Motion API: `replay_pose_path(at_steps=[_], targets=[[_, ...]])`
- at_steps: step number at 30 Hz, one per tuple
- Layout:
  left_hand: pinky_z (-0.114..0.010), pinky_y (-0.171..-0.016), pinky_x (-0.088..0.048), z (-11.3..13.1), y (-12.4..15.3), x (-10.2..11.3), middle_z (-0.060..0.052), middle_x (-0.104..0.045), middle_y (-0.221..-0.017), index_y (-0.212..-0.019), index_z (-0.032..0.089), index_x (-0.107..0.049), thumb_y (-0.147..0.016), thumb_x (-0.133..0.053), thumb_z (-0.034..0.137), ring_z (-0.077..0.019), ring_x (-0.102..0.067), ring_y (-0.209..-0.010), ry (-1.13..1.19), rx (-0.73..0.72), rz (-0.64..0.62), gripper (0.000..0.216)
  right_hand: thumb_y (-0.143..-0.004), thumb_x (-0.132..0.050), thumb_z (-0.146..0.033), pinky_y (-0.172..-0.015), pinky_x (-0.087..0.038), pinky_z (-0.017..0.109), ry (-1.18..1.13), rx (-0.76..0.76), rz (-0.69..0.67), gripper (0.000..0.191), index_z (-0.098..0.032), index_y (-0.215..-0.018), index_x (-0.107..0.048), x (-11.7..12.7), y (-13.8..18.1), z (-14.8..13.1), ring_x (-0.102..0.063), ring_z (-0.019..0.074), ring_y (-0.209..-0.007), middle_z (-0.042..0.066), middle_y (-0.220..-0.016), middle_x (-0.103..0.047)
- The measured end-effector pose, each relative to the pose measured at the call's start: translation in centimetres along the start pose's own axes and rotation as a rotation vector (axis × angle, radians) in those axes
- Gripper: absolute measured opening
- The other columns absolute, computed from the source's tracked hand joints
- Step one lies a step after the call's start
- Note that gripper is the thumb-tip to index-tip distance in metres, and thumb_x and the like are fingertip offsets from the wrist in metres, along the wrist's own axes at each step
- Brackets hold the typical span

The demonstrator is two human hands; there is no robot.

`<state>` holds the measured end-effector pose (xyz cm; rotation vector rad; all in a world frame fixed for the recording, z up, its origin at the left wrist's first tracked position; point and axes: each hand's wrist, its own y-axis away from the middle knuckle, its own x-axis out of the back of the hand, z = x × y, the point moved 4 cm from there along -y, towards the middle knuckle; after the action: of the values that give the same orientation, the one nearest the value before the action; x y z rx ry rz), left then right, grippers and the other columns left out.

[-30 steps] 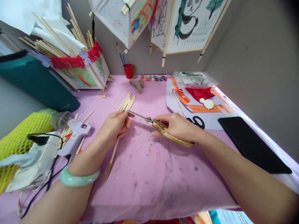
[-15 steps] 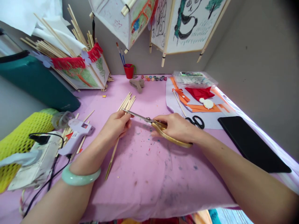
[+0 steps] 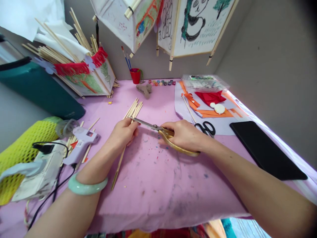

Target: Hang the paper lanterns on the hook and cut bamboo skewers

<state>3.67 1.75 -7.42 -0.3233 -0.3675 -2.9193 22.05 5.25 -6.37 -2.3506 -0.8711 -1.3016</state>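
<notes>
My left hand (image 3: 123,132) is closed around a thin wooden stick (image 3: 118,170) that slants down toward the front of the table. Just beyond its fingers lies a small bundle of similar wooden sticks (image 3: 135,107). My right hand (image 3: 182,135) grips gold-handled scissors (image 3: 178,148). Their blades point left and reach the fingertips of my left hand, over the sticks. Whether the stick sits between the blades is too small to tell. The lower part of the bundle is hidden behind my left hand.
At left are a lilac glue gun (image 3: 80,142), a power strip (image 3: 37,175) and a teal bottle (image 3: 42,86). Black-handled scissors (image 3: 208,128), paper scraps and a black flat pad (image 3: 267,150) lie right. Paper lanterns (image 3: 195,29) hang above; a red cup (image 3: 135,76) stands behind.
Both hands keep nearly the same pose on the stick and the scissors. The whole view has shifted slightly; no object has clearly moved on the table.
</notes>
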Motion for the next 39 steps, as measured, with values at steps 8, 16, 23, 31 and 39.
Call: replay_pose_path(at_steps=[8,16,23,31,39], targets=[[-0.016,-0.026,-0.016,-0.08,-0.12,0.05,0.005,-0.048,-0.048,-0.073,0.018,-0.051,-0.079,-0.047,0.021,-0.0032,-0.024,-0.025,0.104,-0.006,-0.01,0.009,-0.07,-0.062,-0.044,-0.052,-0.03,0.024,-0.016,0.008,-0.002,0.031,-0.025,-0.094,-0.067,-0.08,-0.02,0.03,-0.054,0.0137,-0.061,-0.001,-0.072,-0.066],[-0.016,-0.027,-0.014,0.42,0.2,0.29,0.005,-0.045,-0.048,-0.075,0.017,-0.053,-0.081,-0.046,0.021,-0.0029,-0.022,-0.027,0.162,-0.008,-0.07,0.01,-0.07,-0.062,-0.05,-0.052,-0.033,0.023,-0.12,-0.008,-0.038,0.034,-0.024,-0.091,-0.066,0.18,0.0,0.28,-0.052,0.013,-0.06,-0.002,-0.07,-0.063],[-0.016,-0.028,-0.014,0.71,0.34,0.38,0.006,-0.044,-0.047,-0.078,0.015,-0.055,-0.08,-0.049,0.021,-0.0023,-0.02,-0.028,0.244,0.016,-0.144,0.009,-0.068,-0.061,-0.054,-0.054,-0.035,0.023,-0.18,-0.031,-0.065,0.039,-0.022,-0.089,-0.066,0.4,-0.04,0.18,-0.052,0.0136,-0.062,0.0,-0.072,-0.063],[-0.016,-0.027,-0.016,0.56,0.17,-0.07,0.006,-0.047,-0.047,-0.072,0.018,-0.049,-0.079,-0.047,0.019,-0.0031,-0.024,-0.026,0.153,0.017,0.027,0.007,-0.068,-0.061,-0.055,-0.053,-0.035,0.022,-0.169,-0.036,-0.058,0.038,-0.024,-0.088,-0.066,0.28,0.05,0.16,-0.052,0.013,-0.061,-0.001,-0.071,-0.063],[-0.016,-0.028,-0.015,0.63,0.32,0.38,0.006,-0.045,-0.048,-0.076,0.017,-0.052,-0.08,-0.047,0.021,-0.0027,-0.023,-0.027,0.16,-0.022,-0.028,0.008,-0.068,-0.061,-0.055,-0.054,-0.035,0.023,-0.184,-0.029,-0.074,0.039,-0.023,-0.089,-0.066,0.35,-0.01,0.19,-0.053,0.0139,-0.063,-0.001,-0.072,-0.062]])
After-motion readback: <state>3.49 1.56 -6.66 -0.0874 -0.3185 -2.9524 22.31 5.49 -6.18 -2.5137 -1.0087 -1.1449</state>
